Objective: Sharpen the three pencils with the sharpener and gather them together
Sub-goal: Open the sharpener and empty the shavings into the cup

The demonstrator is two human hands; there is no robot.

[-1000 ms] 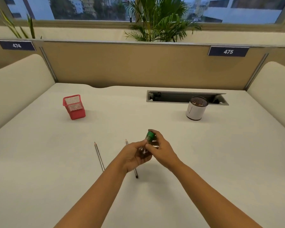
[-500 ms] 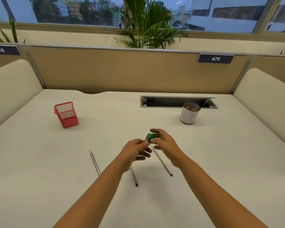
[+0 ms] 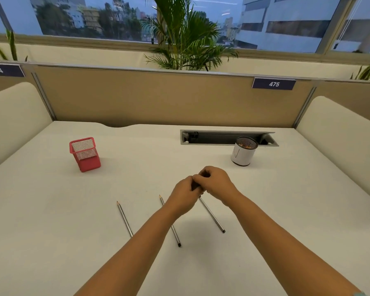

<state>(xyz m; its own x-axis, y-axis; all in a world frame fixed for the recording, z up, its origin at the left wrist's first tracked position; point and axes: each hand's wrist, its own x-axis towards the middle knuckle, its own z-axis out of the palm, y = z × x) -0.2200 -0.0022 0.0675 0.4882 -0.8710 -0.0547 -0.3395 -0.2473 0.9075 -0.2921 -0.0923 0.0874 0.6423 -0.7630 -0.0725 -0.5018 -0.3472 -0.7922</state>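
My two bare hands meet above the middle of a white desk (image 3: pixel 51 221), fingers curled and knuckles pressed together. My left hand (image 3: pixel 183 196) and my right hand (image 3: pixel 215 184) are both closed around something small and dark between them; it is almost fully hidden, so I cannot tell for sure that it is the sharpener, nor which hand has the firmer hold. Three pencils lie flat on the desk, near one another but apart. The left pencil (image 3: pixel 124 217) lies clear of my arms, its sharpened tip pointing away from me. The middle pencil (image 3: pixel 175 236) also points its tip away and passes under my left wrist. The right pencil (image 3: pixel 212 214) runs diagonally, its far end disappearing beneath my joined hands, so I cannot see whether that end is held. Farther back on the left sits a red mesh holder (image 3: pixel 84 154), tilted. Farther back on the right stands a white cup (image 3: pixel 242 154), just in front of a grey cable slot (image 3: pixel 226 137) in the desk.
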